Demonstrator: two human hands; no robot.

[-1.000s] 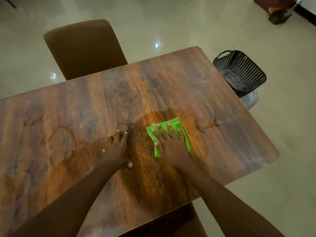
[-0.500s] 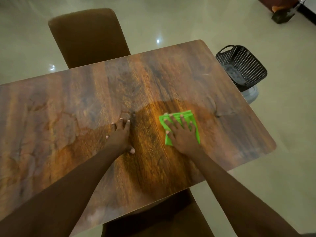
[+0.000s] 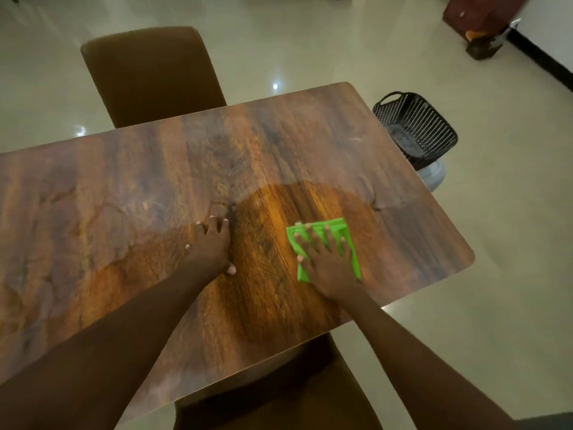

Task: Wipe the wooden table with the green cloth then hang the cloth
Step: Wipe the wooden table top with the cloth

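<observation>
- The wooden bench (image 3: 139, 187) fills most of the view. It is a hard, flat, rigid top that will not give under pressure. A warmer, glossier patch spreads around the hands; it may be damp from wiping or only lit from above, and the view does not settle which.
- A brown chair (image 3: 152, 76) stands at the far edge, and a black basket (image 3: 415, 125) sits on the floor just beside the bench's right end.
- The left hand (image 3: 210, 246) lies flat on the bare wood near the middle with its fingers straight and spread. It holds nothing and looks like a brace.
- The right hand (image 3: 325, 262) presses palm-down on the cloth with straight, spread fingers. It pushes the cloth without gripping it.
- The green cloth (image 3: 336, 225) lies folded into a flat pad on the right part of the bench, well in from the edge, with most of it under the right hand.
- The cloth looks light, soft and limp, so it should slide readily over the smooth top and bunch if pushed by the fingertips alone. Flat palm pressure suits the wiping.
- For hanging, a pinch at one exposed corner or along the far folded edge should lift the cloth, and it will likely fall open and drape.
</observation>
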